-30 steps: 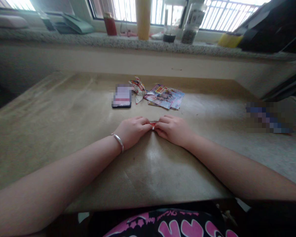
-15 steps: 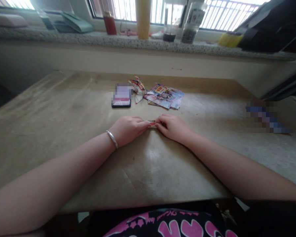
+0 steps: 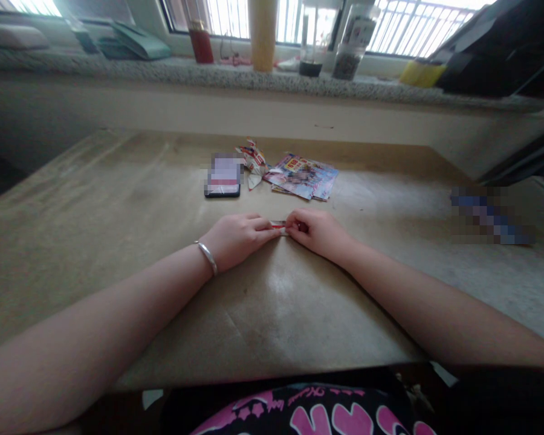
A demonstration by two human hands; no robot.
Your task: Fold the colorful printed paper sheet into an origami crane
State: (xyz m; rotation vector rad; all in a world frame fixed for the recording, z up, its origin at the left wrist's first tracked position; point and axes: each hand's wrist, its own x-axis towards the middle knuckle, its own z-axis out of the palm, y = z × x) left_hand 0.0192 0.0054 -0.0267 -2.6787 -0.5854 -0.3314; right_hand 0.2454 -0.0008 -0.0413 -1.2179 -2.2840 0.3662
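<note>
Between my two hands, low over the middle of the table, is a small folded strip of paper (image 3: 278,224), white with red print. My left hand (image 3: 240,238), with a silver bangle at the wrist, is closed on the strip's left end, fingers and thumb pressed together. The right end is pinched by my right hand (image 3: 317,232), fingers curled. Most of the strip is hidden under the fingers. Beyond the hands lie a crumpled or folded printed paper (image 3: 255,164) and a small stack of colourful printed sheets (image 3: 301,175).
A phone (image 3: 223,176) lies left of the crumpled paper. Toward the right edge of the table (image 3: 163,314) is a blurred blue object (image 3: 489,219). Bottles and jars stand on the stone windowsill (image 3: 226,75) behind.
My fingers have shifted slightly along the strip; the left thumb sits a little lower and the visible part of the paper looks different. Both hands keep their hold, and the other things stay put.
</note>
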